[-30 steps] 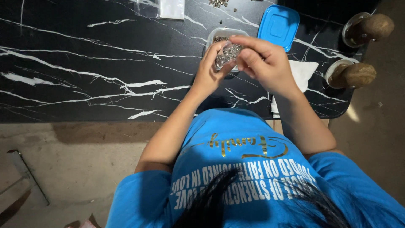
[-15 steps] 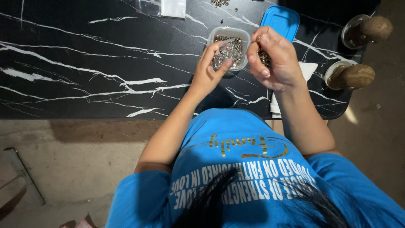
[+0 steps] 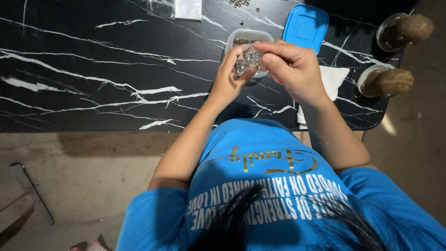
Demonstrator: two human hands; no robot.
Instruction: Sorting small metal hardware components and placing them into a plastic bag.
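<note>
At the lower left of the frame a dark metal bar (image 3: 32, 193) on the concrete floor (image 3: 93, 186) runs out of the picture. Along the top edge, a clear plastic bag with a white panel (image 3: 179, 8) lies on the black marble-patterned table (image 3: 93, 69), cut off by the frame.

Your left hand (image 3: 230, 79), in the upper middle, pinches a small clear bag of silvery metal bits (image 3: 248, 59); the bits are too small to name. That bag hangs just over a clear plastic tub (image 3: 248, 37) holding more of the same. Your right hand (image 3: 292, 69) closes its fingertips on the bag's top edge, and its palm hides the grip.

Right of the tub lies a blue rectangular lid (image 3: 305, 27), then a white cloth (image 3: 335, 80), partly under your wrist. At the far right stand two round wooden-topped jars (image 3: 395, 56).
</note>
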